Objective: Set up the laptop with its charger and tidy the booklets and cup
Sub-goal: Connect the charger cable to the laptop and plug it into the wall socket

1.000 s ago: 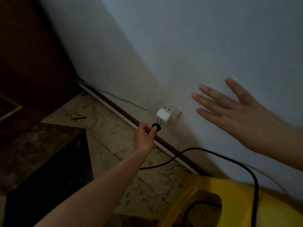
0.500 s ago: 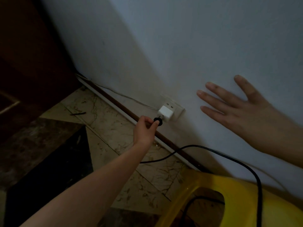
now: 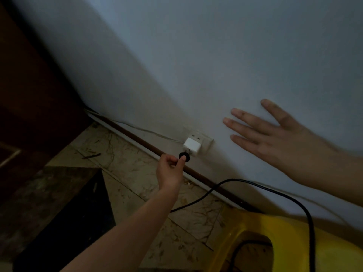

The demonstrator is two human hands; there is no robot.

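Low on the wall sits a white socket (image 3: 204, 138) with a white adapter (image 3: 192, 147) plugged into it. My left hand (image 3: 170, 170) pinches the black charger plug (image 3: 184, 154) right at the adapter's lower side. The black charger cable (image 3: 261, 186) runs from that hand across the floor and loops up over a yellow plastic chair (image 3: 290, 242). My right hand (image 3: 275, 138) is spread flat against the white wall to the right of the socket, holding nothing. The laptop, booklets and cup are out of view.
Dark wooden furniture (image 3: 33, 95) stands at the left by the wall corner. A brown skirting strip (image 3: 137, 137) with a thin wire above it runs along the wall's base. The floor is stained marble tile (image 3: 127, 165), with a black panel (image 3: 64, 228) at lower left.
My left hand has kept the plug pressed at the adapter, shifting slightly. The right hand has slid a little along the wall; the view has drifted.
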